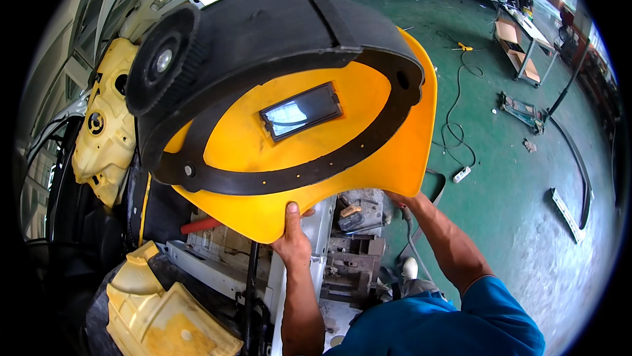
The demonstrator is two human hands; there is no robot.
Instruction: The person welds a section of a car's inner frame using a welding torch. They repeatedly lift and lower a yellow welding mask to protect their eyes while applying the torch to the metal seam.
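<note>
Above the left hand (293, 241), yellow welding mask (263, 149), pinched at lower edge, right hand (399, 199) grip unclear

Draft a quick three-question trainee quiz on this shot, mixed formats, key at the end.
1. Multiple choice: where does the left hand hold the mask?
a) at its top edge
b) at its lower edge
c) at its right edge

2. True or false: the headband is white.

3. Fill in the blank: the power strip lies on a ____ floor.

Key:
1. b
2. False; it is black.
3. green
</note>
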